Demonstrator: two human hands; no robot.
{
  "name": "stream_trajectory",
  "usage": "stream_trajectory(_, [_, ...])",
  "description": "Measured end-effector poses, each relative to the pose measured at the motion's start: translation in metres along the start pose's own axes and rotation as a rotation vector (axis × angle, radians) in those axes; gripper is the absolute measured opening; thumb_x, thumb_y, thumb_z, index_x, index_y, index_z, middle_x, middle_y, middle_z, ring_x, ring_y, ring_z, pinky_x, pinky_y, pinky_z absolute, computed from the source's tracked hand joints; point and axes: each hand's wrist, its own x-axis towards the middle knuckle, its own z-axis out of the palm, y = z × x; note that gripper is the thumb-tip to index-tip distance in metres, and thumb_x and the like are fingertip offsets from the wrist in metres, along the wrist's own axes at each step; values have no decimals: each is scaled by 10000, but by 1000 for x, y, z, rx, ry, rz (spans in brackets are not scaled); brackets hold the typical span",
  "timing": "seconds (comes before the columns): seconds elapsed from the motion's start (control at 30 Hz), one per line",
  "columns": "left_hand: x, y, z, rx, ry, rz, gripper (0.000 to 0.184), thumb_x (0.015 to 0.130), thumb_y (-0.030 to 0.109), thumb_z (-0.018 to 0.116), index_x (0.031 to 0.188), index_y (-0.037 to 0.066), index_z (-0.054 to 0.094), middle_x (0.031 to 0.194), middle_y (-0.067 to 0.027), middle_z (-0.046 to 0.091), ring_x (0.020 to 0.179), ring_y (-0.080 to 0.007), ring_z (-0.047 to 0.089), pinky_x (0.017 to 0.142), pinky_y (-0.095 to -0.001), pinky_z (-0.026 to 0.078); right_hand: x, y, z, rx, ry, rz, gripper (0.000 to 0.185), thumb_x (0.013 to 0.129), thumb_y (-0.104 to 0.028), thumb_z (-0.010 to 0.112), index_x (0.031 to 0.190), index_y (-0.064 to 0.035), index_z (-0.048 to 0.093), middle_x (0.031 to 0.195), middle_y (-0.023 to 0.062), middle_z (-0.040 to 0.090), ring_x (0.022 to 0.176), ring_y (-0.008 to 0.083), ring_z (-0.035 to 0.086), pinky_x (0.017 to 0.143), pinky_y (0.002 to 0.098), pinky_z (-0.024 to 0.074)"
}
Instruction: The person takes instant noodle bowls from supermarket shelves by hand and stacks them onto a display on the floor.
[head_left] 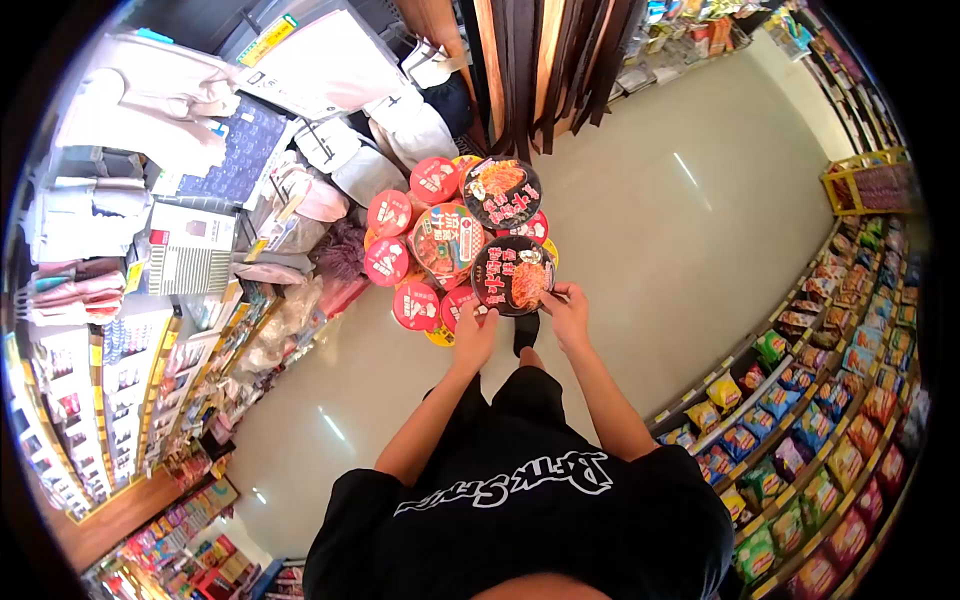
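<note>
Both my hands are at the near side of a round black-lidded instant noodle bowl (pixel 508 268) with a noodle picture on its lid. My left hand (pixel 475 335) grips its left edge, and my right hand (pixel 568 318) pinches the right edge with thumb and fingers. A second black-lidded noodle bowl (pixel 500 195) lies just beyond it. To the left sits a larger bowl with a colourful lid (pixel 445 243). Several red-lidded cups (pixel 417 306) surround it in a cluster. What supports the cluster is hidden beneath the cups.
On the left, a rack carries hanging clothes and packaged textiles (pixel 195 245). Dark and tan belts (pixel 540 60) hang at the back. Curved shelves of snack bags (pixel 800 420) run along the right. A yellow basket (pixel 868 182) stands at the far right. Shiny floor (pixel 650 250) lies between.
</note>
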Motion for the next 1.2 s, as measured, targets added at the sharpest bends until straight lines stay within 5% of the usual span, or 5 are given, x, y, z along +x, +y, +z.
stream_trajectory(0.2, [1,13,9,15,91,-141,293,897,153,590,1131,-6,513,954,-84,619,881,-156,605,787,-284,467,15,8,-6,1,-84,43,194,849,-24,648,982,-14,506,967,83,599,889,152,599,754,298,528])
stream_trajectory(0.47, [4,1,20,-18,153,-149,312,904,153,579,1159,-10,501,964,-83,624,880,-152,609,779,-280,469,24,-1,-5,1,-98,41,187,829,2,642,975,12,527,928,92,634,862,146,609,799,271,477])
stream_trajectory(0.87, [7,9,24,-27,208,-157,335,895,156,578,1171,-16,495,1007,-111,617,911,-183,616,808,-298,473,34,6,-11,-89,-164,1,227,840,-18,660,993,16,496,957,82,599,876,148,608,747,282,527])
stream_trajectory(1.2, [11,-10,27,-88,229,-161,330,907,140,569,1184,-13,475,1010,-93,615,884,-159,608,782,-282,479,29,-2,-16,-110,-172,-8,383,823,-88,713,1117,49,509,1045,125,614,913,155,611,762,277,517])
